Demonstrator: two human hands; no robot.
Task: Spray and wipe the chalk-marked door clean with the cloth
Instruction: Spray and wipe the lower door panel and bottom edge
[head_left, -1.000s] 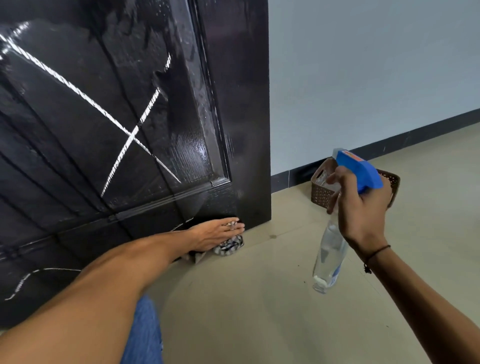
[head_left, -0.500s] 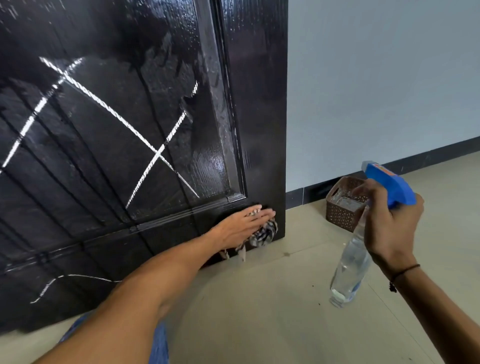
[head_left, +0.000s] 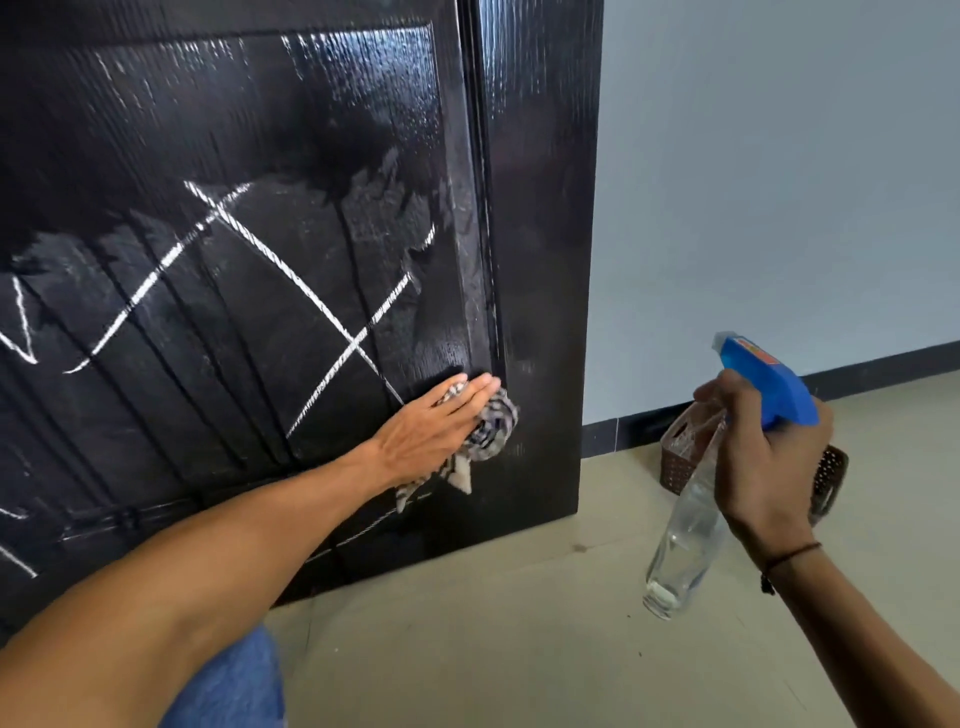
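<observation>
L hand (head_left: 435, 427) lies flat w/ straight fingers, pressing the patterned cloth (head_left: 492, 427) against the black door (head_left: 249, 291) near its lower right corner, just below where the white chalk marks (head_left: 291, 270) cross. Door's upper part looks wet. R hand (head_left: 763, 457) grips the spray bottle (head_left: 691, 514) by its blue trigger head (head_left: 763, 379), held over the floor (head_left: 519, 649); bottle is clear, w/ only a little liquid at the bottom. Behind it a brown basket (head_left: 675, 462) sits by the wall (head_left: 779, 182); contents unclear.
</observation>
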